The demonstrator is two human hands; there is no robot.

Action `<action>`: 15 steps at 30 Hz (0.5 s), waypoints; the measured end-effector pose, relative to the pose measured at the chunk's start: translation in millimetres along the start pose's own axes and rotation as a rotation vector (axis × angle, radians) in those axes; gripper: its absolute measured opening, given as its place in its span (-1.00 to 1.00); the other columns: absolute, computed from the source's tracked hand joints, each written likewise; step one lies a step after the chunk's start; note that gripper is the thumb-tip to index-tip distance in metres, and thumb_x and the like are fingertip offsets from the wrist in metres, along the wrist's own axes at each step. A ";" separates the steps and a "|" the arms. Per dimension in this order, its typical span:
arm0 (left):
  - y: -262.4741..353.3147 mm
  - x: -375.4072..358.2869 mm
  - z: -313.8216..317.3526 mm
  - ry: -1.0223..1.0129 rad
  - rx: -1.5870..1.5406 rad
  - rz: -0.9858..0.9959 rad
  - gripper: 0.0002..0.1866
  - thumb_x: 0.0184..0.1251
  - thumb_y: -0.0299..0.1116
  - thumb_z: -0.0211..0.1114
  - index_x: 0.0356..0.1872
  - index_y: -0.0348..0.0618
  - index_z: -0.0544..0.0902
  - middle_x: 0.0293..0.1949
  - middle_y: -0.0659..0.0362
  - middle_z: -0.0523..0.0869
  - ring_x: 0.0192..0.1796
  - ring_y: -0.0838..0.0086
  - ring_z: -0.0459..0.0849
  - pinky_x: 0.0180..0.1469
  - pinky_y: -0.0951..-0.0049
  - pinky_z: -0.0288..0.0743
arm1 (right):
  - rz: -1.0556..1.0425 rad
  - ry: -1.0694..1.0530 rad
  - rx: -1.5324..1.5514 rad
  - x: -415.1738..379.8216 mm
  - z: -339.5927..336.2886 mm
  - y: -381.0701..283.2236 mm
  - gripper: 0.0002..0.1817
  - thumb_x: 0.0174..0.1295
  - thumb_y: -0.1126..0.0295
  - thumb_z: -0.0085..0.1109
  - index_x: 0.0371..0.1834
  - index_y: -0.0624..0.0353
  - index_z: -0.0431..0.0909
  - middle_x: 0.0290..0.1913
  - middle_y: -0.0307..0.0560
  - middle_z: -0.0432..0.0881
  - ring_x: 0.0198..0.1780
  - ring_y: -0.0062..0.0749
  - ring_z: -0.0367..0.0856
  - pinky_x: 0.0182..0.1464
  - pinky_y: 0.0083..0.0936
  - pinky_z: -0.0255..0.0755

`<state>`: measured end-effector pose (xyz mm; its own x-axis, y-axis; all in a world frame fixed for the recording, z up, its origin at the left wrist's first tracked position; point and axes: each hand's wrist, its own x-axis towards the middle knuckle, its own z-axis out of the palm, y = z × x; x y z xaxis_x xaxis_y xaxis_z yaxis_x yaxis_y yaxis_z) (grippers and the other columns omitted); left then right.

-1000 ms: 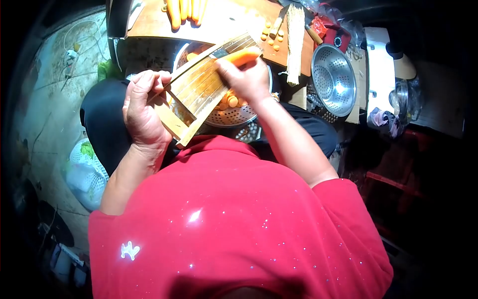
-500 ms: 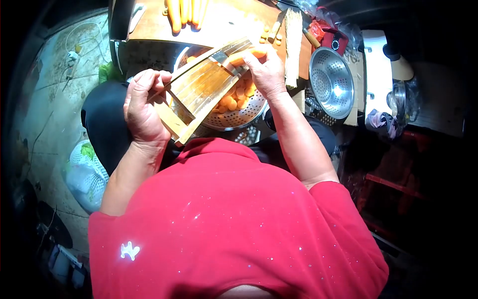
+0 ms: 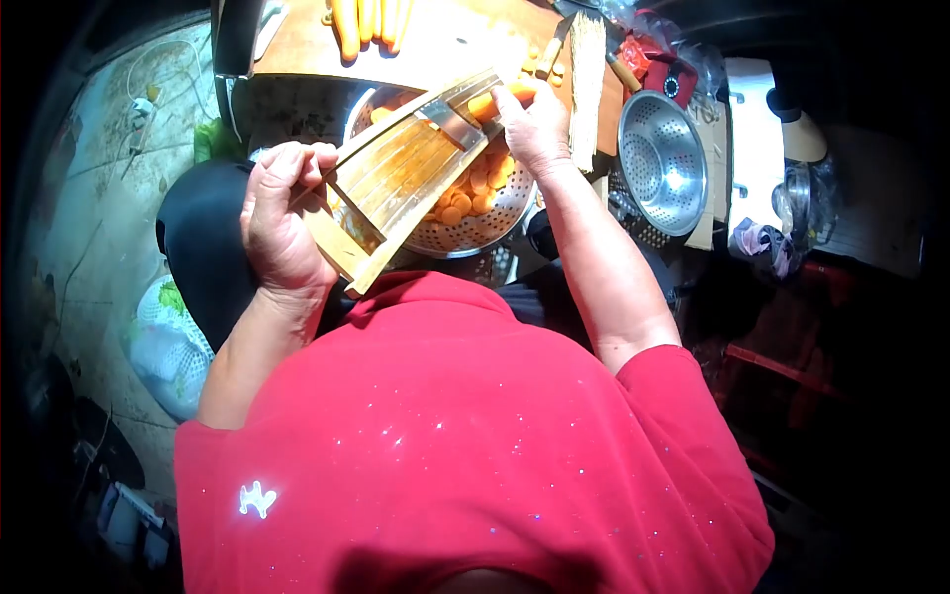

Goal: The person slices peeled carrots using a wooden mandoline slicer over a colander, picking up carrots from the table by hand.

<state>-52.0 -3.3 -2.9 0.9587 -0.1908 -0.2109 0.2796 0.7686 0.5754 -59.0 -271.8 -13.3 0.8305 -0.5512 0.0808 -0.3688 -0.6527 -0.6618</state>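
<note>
My left hand point(image 3: 279, 213) grips the near end of a wooden slicer board point(image 3: 401, 173) that slants over a metal colander point(image 3: 485, 226) holding several orange carrot slices point(image 3: 475, 193). My right hand point(image 3: 536, 124) presses a carrot piece point(image 3: 500, 100) against the far end of the board, just beyond its metal blade point(image 3: 450, 124). Both arms come out of red sleeves.
A wooden cutting board point(image 3: 445, 40) lies beyond, with whole carrots point(image 3: 368, 22) and loose slices on it. An empty metal colander point(image 3: 661, 158) stands at the right. A knife handle and red objects lie near the board's right end. Concrete floor is at the left.
My right hand has slid the carrot piece up the slicer board from its middle to its far end. The left hand has kept its hold on the board.
</note>
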 end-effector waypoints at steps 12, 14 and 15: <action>-1.3 -0.5 -5.6 0.001 -0.016 0.004 -0.84 0.34 -0.38 0.11 -0.37 -0.26 0.52 -0.43 0.19 0.52 -0.19 0.41 0.58 0.13 0.37 0.40 | -0.020 -0.001 0.079 -17.3 0.7 -22.5 -0.67 0.15 0.26 0.27 -0.21 0.32 0.51 -0.36 -0.02 0.67 -0.36 -0.37 0.64 -0.21 -0.47 0.52; -0.2 1.6 -4.3 -0.020 -0.031 0.021 -0.85 0.34 -0.39 0.11 -0.37 -0.26 0.53 -0.43 0.18 0.52 -0.19 0.40 0.58 0.12 0.38 0.41 | -0.101 -0.034 0.034 -19.6 -1.8 -15.7 -0.67 0.15 0.26 0.29 -0.20 0.32 0.50 -0.35 -0.01 0.66 -0.36 -0.36 0.64 -0.22 -0.48 0.51; 0.2 1.1 -3.8 -0.010 -0.034 0.013 -0.85 0.34 -0.39 0.11 -0.37 -0.26 0.53 -0.43 0.18 0.52 -0.18 0.40 0.57 0.12 0.38 0.40 | -0.129 -0.086 0.097 -27.7 1.1 -18.9 -0.68 0.13 0.27 0.31 -0.21 0.30 0.51 -0.35 -0.02 0.65 -0.35 -0.35 0.64 -0.22 -0.49 0.51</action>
<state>-51.1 -1.0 -6.0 0.9629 -0.1861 -0.1957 0.2649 0.7915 0.5508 -74.6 -243.6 -3.8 0.9025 -0.4170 0.1081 -0.2185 -0.6594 -0.7194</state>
